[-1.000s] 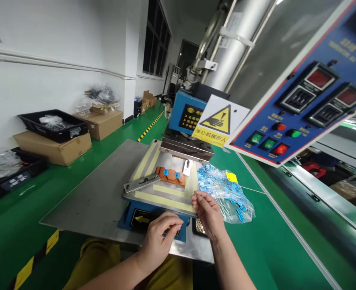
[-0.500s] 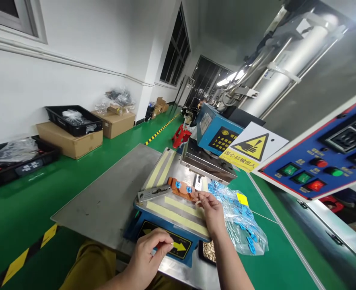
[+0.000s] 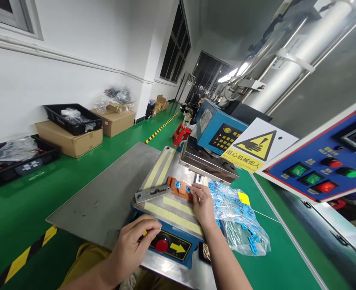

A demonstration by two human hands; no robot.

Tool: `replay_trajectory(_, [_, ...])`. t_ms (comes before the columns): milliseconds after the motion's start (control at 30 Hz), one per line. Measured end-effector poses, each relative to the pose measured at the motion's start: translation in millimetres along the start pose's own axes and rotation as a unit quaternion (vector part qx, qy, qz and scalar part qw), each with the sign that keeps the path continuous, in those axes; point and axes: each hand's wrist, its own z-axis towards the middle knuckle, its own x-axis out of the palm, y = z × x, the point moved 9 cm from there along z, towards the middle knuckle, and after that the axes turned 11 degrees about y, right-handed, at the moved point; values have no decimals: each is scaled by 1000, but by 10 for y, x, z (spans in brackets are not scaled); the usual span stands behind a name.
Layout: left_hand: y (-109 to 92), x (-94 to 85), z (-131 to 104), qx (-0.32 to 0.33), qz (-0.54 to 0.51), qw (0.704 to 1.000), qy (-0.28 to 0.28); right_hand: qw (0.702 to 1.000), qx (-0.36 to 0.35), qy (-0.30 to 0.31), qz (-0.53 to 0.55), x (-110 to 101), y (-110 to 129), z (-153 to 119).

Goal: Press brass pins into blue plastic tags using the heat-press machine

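An orange-brown fixture block lies on the machine's metal bed, with small blue plastic pieces set in it. My right hand is at the right end of this block, its fingertips closed together at the right blue piece; whatever they pinch is hidden. In front of the machine's base, my left hand is raised with thumb and forefinger pinched together. Anything between them is too small to make out. A slotted metal bar lies just left of the block.
The press head hangs over the back of the bed. A clear bag of blue pieces lies at the right, near a black tray of small gold-coloured parts. A red button is on the base front. The control panel juts in from the right.
My right hand has moved left and slightly up, onto the right blue piece in the block. My left hand has drawn left and up, uncovering the red button.
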Motion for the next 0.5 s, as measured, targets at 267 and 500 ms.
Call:
replay_trajectory(267, [-25,-91,300,25,43,998,34,1000,-5,0,-17,28,-4,11])
replay_trajectory(500, [76,-48,667,21,59,995,80,1000,-3,-13,-4,-12,-11,-46])
